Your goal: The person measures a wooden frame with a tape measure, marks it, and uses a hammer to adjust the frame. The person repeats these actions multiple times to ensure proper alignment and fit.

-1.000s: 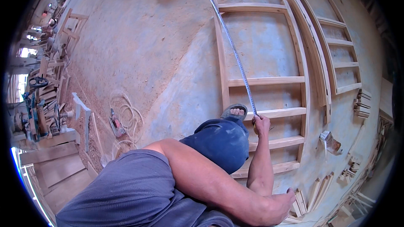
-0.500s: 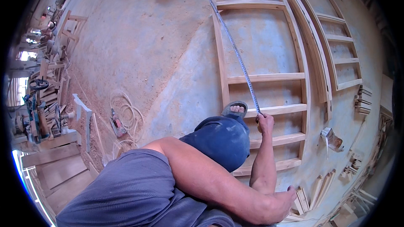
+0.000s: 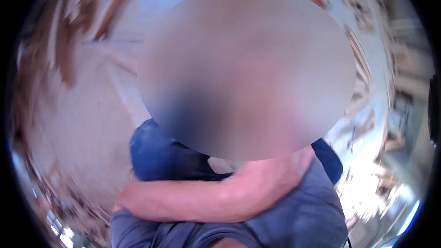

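My bent left forearm (image 3: 183,200) crosses in front of my grey shirt (image 3: 298,206), from the lower left toward the right. A large blurred oval (image 3: 248,64) covers the middle of the view and hides my left hand's fingers. Inside it is a pinkish smear that may be my right arm; neither the right hand nor anything it holds can be made out. My blue trouser legs (image 3: 154,156) show bent below the oval's left side and at its right. The tape measure cannot be seen in this frame.
Everything around is smeared by motion. Wooden frame pieces (image 3: 115,2) lie on the floor at the upper left, with long timber (image 3: 62,55) beside them. Wood strips (image 3: 360,55) lie at the right. Sawdust-coloured floor (image 3: 78,124) spreads on the left.
My view has swung sharply, so the slatted wooden frame now appears at the upper left. The stretched tape measure and the right hand holding it have gone from sight behind the blur.
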Demonstrator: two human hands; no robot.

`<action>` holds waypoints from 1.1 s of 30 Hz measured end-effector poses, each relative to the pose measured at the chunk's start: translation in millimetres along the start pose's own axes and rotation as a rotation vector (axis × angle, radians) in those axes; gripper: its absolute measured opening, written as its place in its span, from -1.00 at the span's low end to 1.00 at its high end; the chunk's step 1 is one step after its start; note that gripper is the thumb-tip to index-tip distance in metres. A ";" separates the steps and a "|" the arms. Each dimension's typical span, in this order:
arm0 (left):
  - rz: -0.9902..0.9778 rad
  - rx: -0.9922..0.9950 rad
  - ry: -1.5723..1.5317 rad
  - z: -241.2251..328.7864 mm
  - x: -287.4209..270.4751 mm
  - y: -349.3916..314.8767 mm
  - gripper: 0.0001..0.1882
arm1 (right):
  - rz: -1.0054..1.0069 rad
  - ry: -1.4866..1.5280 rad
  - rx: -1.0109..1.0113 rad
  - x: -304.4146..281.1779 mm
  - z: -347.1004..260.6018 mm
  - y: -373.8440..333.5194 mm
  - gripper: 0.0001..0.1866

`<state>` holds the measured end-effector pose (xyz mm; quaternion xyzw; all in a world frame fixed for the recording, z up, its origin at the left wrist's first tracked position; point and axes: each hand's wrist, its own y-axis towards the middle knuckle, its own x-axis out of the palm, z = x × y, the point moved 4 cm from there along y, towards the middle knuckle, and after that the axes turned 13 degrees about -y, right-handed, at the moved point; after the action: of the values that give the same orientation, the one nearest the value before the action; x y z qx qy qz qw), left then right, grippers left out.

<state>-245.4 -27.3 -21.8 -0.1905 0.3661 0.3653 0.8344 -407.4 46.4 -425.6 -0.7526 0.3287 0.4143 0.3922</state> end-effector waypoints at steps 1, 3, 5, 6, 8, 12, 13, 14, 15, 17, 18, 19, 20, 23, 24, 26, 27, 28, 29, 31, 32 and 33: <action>-0.043 0.053 0.000 4.0 4.0 5.3 -0.61 | 0.007 0.007 0.038 -10.8 19.2 -11.3 -0.69; -0.178 0.130 -0.010 6.3 13.0 17.3 -0.57 | 0.010 0.010 0.125 -18.5 71.1 -35.4 -0.72; -0.312 0.188 0.004 15.3 21.2 29.0 -0.56 | 0.010 -0.008 0.237 -41.8 132.7 -69.5 -0.73; -0.350 0.180 -0.005 16.1 27.6 28.3 -0.56 | -0.004 -0.026 0.266 -46.0 154.0 -78.7 -0.74; -0.421 0.166 -0.033 14.3 37.4 29.2 -0.55 | -0.048 -0.071 0.325 -58.2 199.4 -98.2 -0.75; -0.556 0.059 -0.086 11.7 44.0 48.1 -0.56 | 0.026 -0.166 0.412 -79.3 283.2 -113.2 -0.75; -0.618 -0.012 -0.138 9.5 47.9 54.5 -0.53 | 0.037 -0.228 0.459 -87.9 298.3 -115.5 -0.75; -0.597 -0.030 -0.139 10.3 51.6 60.6 -0.52 | 0.102 -0.247 0.470 -100.2 319.3 -120.8 -0.75; -0.585 -0.055 -0.136 9.9 53.9 61.6 -0.50 | 0.166 -0.253 0.480 -105.3 335.0 -123.8 -0.75; -0.578 -0.086 -0.146 7.2 60.0 70.2 -0.48 | 0.254 -0.294 0.493 -109.8 357.9 -121.3 -0.75; -0.584 -0.093 -0.158 5.5 63.7 76.3 -0.47 | 0.280 -0.328 0.496 -111.7 366.4 -118.2 -0.75; -0.589 -0.100 -0.171 3.3 67.1 82.4 -0.46 | 0.304 -0.363 0.498 -112.3 373.7 -115.5 -0.75; -0.607 -0.114 -0.169 1.4 70.2 89.7 -0.47 | 0.311 -0.360 0.503 -114.7 382.7 -111.2 -0.75; -0.654 -0.157 -0.151 -6.7 77.5 108.1 -0.48 | 0.324 -0.353 0.523 -111.7 398.0 -95.2 -0.75; -0.666 -0.170 -0.134 -9.8 78.6 112.3 -0.48 | 0.324 -0.349 0.534 -107.0 399.0 -90.0 -0.75; -0.678 -0.193 -0.118 -12.6 81.2 121.2 -0.48 | 0.311 -0.329 0.552 -99.7 403.2 -81.7 -0.75; -0.677 -0.201 -0.119 -12.8 82.2 125.5 -0.48 | 0.300 -0.311 0.560 -97.2 406.2 -78.2 -0.74; -0.676 -0.211 -0.119 -13.0 83.5 129.1 -0.48 | 0.288 -0.294 0.568 -94.6 408.3 -75.3 -0.74; -0.678 -0.209 -0.125 -12.9 85.3 132.8 -0.47 | 0.275 -0.289 0.570 -93.5 409.2 -73.5 -0.74; -0.681 -0.208 -0.136 -12.0 88.2 138.4 -0.44 | 0.248 -0.278 0.574 -92.0 409.4 -69.5 -0.73; -0.705 -0.177 -0.136 -14.3 90.7 142.1 -0.47 | 0.251 -0.272 0.574 -92.0 411.3 -70.8 -0.73; -0.729 -0.147 -0.137 -19.0 93.2 146.2 -0.50 | 0.254 -0.265 0.574 -91.7 412.5 -72.0 -0.73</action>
<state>-320.5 102.0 -111.6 -0.3429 0.1905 0.0818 0.9162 -539.7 452.1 -465.8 -0.5042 0.4691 0.4448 0.5727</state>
